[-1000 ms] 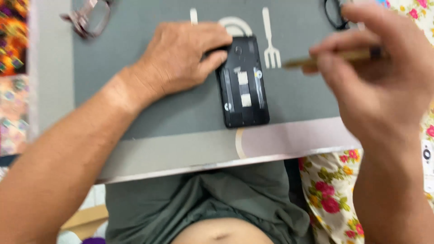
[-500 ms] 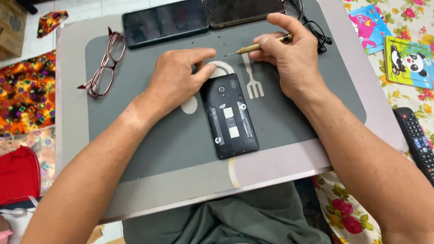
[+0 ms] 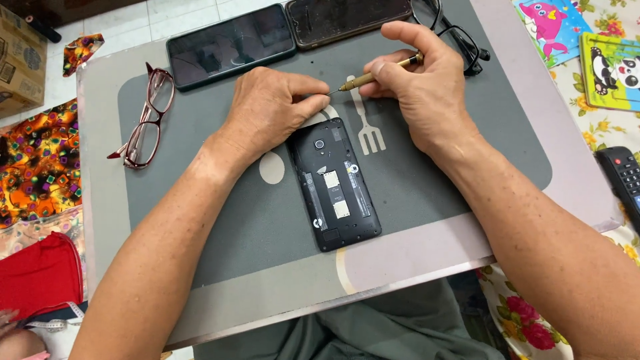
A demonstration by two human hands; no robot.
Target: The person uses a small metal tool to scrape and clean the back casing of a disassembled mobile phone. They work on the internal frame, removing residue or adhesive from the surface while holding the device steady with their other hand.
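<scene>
A black phone (image 3: 337,183) with its back cover off lies face down on a grey placemat (image 3: 253,220). My left hand (image 3: 270,110) rests at the phone's top left corner, fingertips curled together just above it. My right hand (image 3: 417,90) grips a thin brass screwdriver (image 3: 373,77). The screwdriver's tip points left and meets my left fingertips above the phone's top edge. Whether something small sits between those fingertips cannot be seen.
Two more phones, one dark green (image 3: 230,43) and one brown (image 3: 350,20), lie along the mat's far edge. Red glasses (image 3: 147,120) sit at the left, black glasses (image 3: 460,37) at the upper right. A remote (image 3: 623,177) and picture cards (image 3: 610,63) lie to the right.
The view has pulled back and steadied, showing the whole mat. My right hand has brought the screwdriver tip down to my left fingertips above the phone. The phone has stayed put.
</scene>
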